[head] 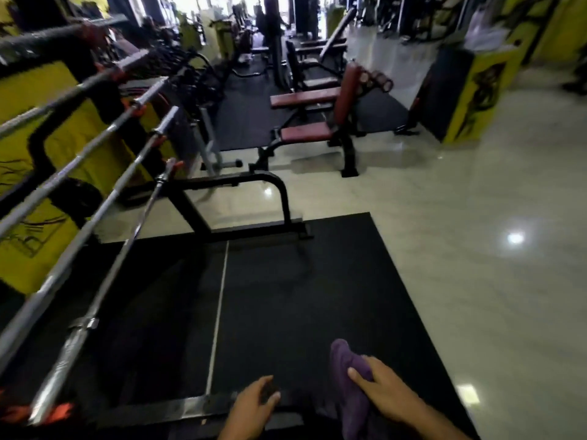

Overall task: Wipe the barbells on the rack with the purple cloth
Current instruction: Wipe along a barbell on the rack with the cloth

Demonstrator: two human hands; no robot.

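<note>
Several chrome barbells (95,249) lie side by side on a black rack (254,182), slanting from lower left up to the middle left. The nearest bar's thick sleeve (63,363) ends by an orange rack cradle at the bottom left. At the bottom right my right hand (384,392) grips the purple cloth (346,382), which bunches up above my fingers and hangs down. My left hand (251,408) hovers at the bottom centre, fingers curled loosely with nothing in them. Both hands are well to the right of the bars and touch none of them.
A black rubber mat (286,296) covers the floor under the rack, with glossy pale tile (476,249) to the right. Red-padded benches (305,131) stand beyond. A yellow and black pillar (467,93) rises at the right, a yellow wall (41,239) behind the bars.
</note>
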